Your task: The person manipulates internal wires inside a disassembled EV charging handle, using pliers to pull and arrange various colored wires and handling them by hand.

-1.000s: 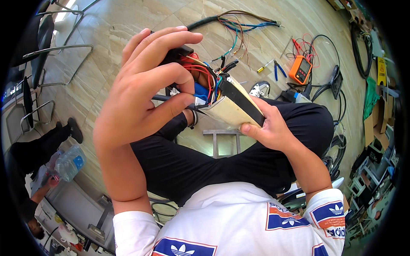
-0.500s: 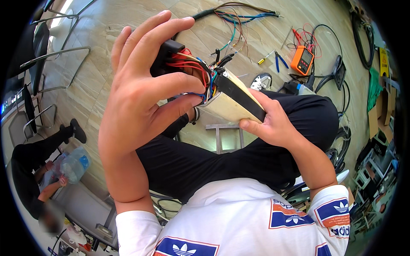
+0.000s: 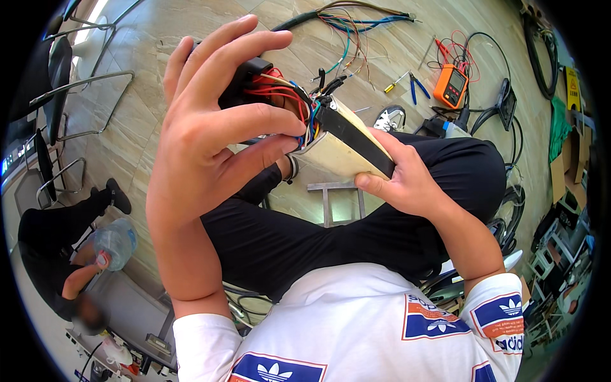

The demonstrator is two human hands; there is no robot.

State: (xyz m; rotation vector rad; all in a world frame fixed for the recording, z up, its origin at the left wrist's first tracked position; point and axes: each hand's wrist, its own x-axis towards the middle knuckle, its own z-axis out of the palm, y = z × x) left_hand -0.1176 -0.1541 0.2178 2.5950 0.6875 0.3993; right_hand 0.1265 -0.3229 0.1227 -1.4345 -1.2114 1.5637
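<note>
My right hand point(image 3: 410, 181) grips a cream-coloured box with a black top strip point(image 3: 347, 143), tilted up to the left. From its upper end comes a bunch of red, blue and yellow wires point(image 3: 289, 102) running to a black connector block point(image 3: 245, 79). My left hand point(image 3: 213, 130) wraps over that block and the wires, fingers curled round them, thumb pressed near the box's end. Part of the block is hidden behind my fingers.
On the wooden floor ahead lie a loose cable loom point(image 3: 347, 19), an orange multimeter point(image 3: 452, 86) with red leads, a screwdriver point(image 3: 396, 83) and blue-handled pliers point(image 3: 417, 86). Metal chair frames point(image 3: 83, 83) stand at left. Another person point(image 3: 60, 254) crouches lower left by a water bottle point(image 3: 114, 242).
Both hands have lifted the box and wires closer to the camera. My left fingers have closed further over the connector block. The floor items have slid upward in the view.
</note>
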